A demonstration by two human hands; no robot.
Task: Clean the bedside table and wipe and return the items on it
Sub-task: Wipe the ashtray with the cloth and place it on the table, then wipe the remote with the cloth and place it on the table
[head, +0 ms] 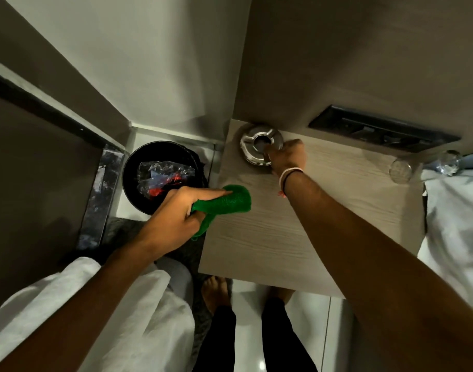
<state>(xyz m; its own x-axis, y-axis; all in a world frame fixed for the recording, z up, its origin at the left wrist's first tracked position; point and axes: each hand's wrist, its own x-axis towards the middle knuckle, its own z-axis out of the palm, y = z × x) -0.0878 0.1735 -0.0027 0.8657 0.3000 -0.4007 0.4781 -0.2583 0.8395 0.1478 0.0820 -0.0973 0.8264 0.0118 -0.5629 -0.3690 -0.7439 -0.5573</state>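
- Right hand [286,156] reaches to the back left corner of the bedside table [270,237], fingers curled on the near rim of the metal ashtray [261,148]; whether they are clamped tight, I cannot tell.
- Left hand [173,221] is closed around the green cloth [230,201], which lies bunched at the table's left edge.
- Best play from here, I reckon: lift the ashtray level so nothing spills, tip it into the black bin [160,175] just left of the table, then wipe it.
- Mind the clear glasses [401,170] on the far right edge.
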